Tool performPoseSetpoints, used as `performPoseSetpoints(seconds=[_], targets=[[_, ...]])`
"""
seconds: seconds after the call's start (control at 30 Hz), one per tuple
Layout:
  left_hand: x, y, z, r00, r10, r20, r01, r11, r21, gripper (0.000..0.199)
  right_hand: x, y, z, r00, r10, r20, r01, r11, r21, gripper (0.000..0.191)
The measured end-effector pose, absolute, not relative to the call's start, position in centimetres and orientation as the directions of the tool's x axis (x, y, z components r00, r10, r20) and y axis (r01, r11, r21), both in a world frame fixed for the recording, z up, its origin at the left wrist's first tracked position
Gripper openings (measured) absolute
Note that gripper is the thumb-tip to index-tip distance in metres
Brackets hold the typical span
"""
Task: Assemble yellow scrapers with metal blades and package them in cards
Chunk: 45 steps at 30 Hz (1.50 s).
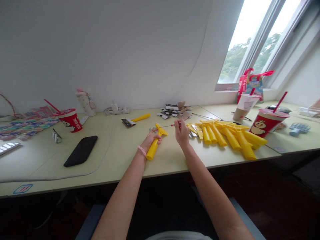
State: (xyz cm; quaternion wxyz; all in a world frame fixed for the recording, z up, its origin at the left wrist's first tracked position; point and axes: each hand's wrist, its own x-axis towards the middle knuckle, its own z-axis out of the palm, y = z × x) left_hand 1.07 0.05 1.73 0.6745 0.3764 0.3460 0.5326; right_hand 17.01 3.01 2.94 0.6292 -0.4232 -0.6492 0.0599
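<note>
Desk (120, 150): left fingers (157, 140) wrap yellow scraper (152, 149), right fingers (178, 124) pinch screwdriver (168, 125)

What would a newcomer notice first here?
The heap of yellow plastic scrapers on the right of the desk stands out most. Just left of it, the left hand grips another yellow scraper while the right hand holds a small red-handled screwdriver over it. A red cup with a straw stands beyond the heap.
</note>
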Motion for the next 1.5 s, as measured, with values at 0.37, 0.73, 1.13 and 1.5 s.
performPoseSetpoints(seconds=[0.37, 0.73, 1.13, 1.5], targets=[[0.97, 0.09, 1.7, 0.182, 0.98, -0.08, -0.461, 0.157, 0.873, 0.053, 17.1, 2.7, 3.25, 0.137, 0.587, 0.798, 0.497, 0.656, -0.568, 0.018], [0.91, 0.16, 1.63, 0.187, 0.979, -0.08, -0.472, 0.161, 0.867, 0.053, 17.02, 2.78, 3.22, 0.193, 0.587, 0.786, 0.51, 0.624, -0.592, 0.021], [1.03, 0.07, 1.69, 0.185, 0.98, -0.07, -0.468, 0.151, 0.871, 0.053, 17.09, 2.83, 3.14, 0.178, 0.605, 0.776, 0.505, 0.621, -0.6, 0.025], [0.96, -0.11, 1.79, 0.201, 0.977, -0.072, -0.439, 0.156, 0.885, 0.054, 17.03, 2.62, 3.39, 0.154, 0.591, 0.792, 0.458, 0.668, -0.587, 0.022]])
